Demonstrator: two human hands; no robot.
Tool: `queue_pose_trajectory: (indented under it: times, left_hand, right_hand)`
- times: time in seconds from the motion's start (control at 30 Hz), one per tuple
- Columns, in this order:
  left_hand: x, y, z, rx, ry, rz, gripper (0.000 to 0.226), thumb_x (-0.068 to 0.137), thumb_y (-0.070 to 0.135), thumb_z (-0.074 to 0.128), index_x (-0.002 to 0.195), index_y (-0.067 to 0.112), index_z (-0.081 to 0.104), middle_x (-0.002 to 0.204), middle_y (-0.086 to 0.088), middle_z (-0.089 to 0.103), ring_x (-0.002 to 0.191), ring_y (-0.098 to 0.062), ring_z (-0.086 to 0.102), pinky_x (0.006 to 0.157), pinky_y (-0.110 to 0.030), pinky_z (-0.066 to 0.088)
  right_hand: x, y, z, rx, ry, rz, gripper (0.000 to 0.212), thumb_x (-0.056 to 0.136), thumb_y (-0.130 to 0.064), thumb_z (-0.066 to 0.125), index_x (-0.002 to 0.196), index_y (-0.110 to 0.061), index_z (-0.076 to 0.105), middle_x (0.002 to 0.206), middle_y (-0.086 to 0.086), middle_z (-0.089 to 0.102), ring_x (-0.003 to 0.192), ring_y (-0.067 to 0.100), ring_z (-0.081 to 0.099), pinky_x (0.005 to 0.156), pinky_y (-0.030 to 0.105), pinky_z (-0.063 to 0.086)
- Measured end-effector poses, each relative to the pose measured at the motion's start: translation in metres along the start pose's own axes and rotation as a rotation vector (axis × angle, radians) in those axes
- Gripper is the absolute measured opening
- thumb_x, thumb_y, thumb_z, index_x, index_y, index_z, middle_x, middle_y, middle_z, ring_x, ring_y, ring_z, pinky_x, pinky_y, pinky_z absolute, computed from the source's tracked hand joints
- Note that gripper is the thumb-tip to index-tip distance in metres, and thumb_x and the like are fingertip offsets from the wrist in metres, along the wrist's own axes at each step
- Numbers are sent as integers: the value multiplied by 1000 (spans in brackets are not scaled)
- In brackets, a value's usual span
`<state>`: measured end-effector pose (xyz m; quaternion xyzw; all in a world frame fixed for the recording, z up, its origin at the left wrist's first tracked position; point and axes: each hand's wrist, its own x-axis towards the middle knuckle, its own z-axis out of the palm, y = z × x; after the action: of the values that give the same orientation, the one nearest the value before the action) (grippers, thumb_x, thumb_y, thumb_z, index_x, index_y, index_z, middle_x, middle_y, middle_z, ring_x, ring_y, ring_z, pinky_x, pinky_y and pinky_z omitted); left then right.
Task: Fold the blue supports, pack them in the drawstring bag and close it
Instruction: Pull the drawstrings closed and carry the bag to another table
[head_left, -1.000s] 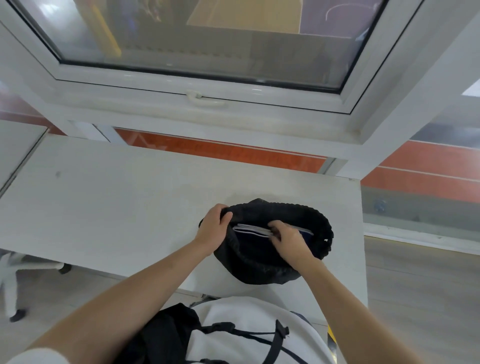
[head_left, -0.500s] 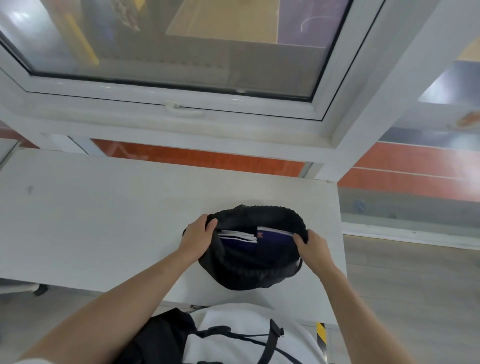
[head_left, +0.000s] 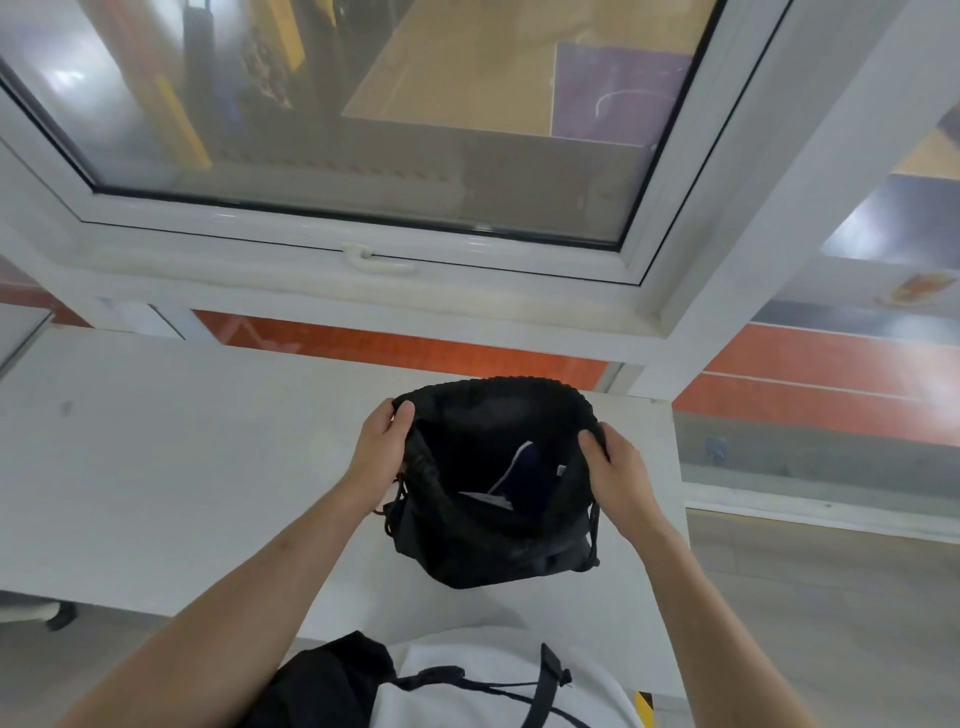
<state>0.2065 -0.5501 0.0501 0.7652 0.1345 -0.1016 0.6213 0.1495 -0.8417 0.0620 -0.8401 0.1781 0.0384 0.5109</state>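
Note:
A black drawstring bag (head_left: 483, 551) stands on the white table (head_left: 171, 467) near its right end, its mouth held wide. Deep inside lie the dark blue supports (head_left: 530, 475) with white edging, partly hidden by the bag's walls. My left hand (head_left: 379, 447) grips the left side of the rim, thumb over the edge. My right hand (head_left: 615, 473) grips the right side of the rim the same way. Thin black cords hang from both sides of the bag, below my hands.
A white window frame with a handle (head_left: 376, 260) runs along the wall behind the table. The table's right edge is just beyond the bag. A black strap and pack (head_left: 332, 680) hang on my chest below. A chair foot (head_left: 57, 616) shows at lower left.
My right hand left the supports inside the bag and took hold of the right rim. Both hands have lifted the rim, and the supports have sunk deeper inside.

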Motion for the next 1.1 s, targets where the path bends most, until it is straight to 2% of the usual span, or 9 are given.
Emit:
queue_pose_trajectory:
  times: [0.17, 0.27, 0.33, 0.47, 0.63, 0.77, 0.87, 1.0, 1.1]
  left_hand:
    - [5, 10, -13, -78, 44, 69, 27, 108, 26, 52, 88, 11, 63, 65, 13, 59, 60, -4, 54, 54, -17, 43]
    - [15, 6, -28, -55, 107, 56, 36, 107, 34, 51, 79, 12, 55, 60, 9, 45, 55, -11, 38, 54, -26, 34]
    - [24, -1, -40, -18, 182, 19, 42, 105, 41, 50, 81, 8, 59, 62, 6, 45, 56, -14, 38, 58, -32, 34]
    - [33, -22, -64, 126, 287, -31, 45, 106, 42, 49, 82, 14, 74, 68, 5, 60, 66, -19, 49, 70, -38, 42]
    - [25, -28, -57, 152, -11, -129, 55, 108, 53, 40, 75, 11, 54, 53, 9, 34, 52, -15, 27, 54, -30, 26]
    - [17, -27, -46, 264, -164, -58, 56, 108, 56, 35, 75, 12, 44, 58, 8, 44, 55, -14, 37, 56, -31, 32]
    - [19, -26, -49, 542, -8, 16, 68, 106, 59, 36, 67, 5, 47, 61, 0, 51, 59, -20, 47, 60, -36, 34]
    - [31, -30, -84, 377, 358, -128, 64, 107, 55, 41, 60, 12, 31, 57, -8, 36, 55, -25, 35, 57, -36, 27]
    - [36, -38, -93, 263, 299, -167, 60, 105, 54, 46, 63, 13, 35, 61, -8, 34, 58, -23, 33, 62, -37, 31]
  right_hand:
    - [5, -4, -9, 40, 63, -24, 29, 107, -28, 50, 81, -16, 58, 68, -4, 60, 63, 15, 54, 57, 25, 43]
    - [6, 6, -22, -10, 137, -32, 41, 105, -40, 51, 73, -15, 52, 63, -2, 51, 60, 17, 46, 58, 33, 38]
    - [8, 14, -34, -94, 189, -17, 56, 105, -51, 47, 70, -8, 50, 60, 1, 45, 57, 18, 39, 57, 36, 32]
    - [12, 32, -52, -239, 220, 85, 68, 106, -55, 37, 65, -7, 62, 60, 2, 60, 59, 25, 52, 57, 35, 37]
    - [9, 37, -42, -48, 30, 107, 65, 107, -51, 42, 62, -6, 57, 54, 1, 40, 54, 20, 35, 58, 33, 29]
    - [7, 31, -34, -9, -109, 44, 59, 107, -48, 43, 71, -3, 53, 58, 0, 47, 60, 18, 42, 64, 33, 38]
    - [9, 30, -37, -78, -93, 21, 43, 106, -35, 49, 69, -13, 53, 55, -13, 48, 57, 13, 40, 63, 32, 37]
    - [17, 53, -61, -86, 163, 61, 40, 107, -33, 46, 72, -14, 45, 59, -7, 38, 60, 19, 34, 61, 34, 28]
    - [13, 62, -67, -21, 143, 67, 39, 107, -27, 46, 74, -4, 45, 63, 3, 41, 60, 20, 37, 61, 35, 30]
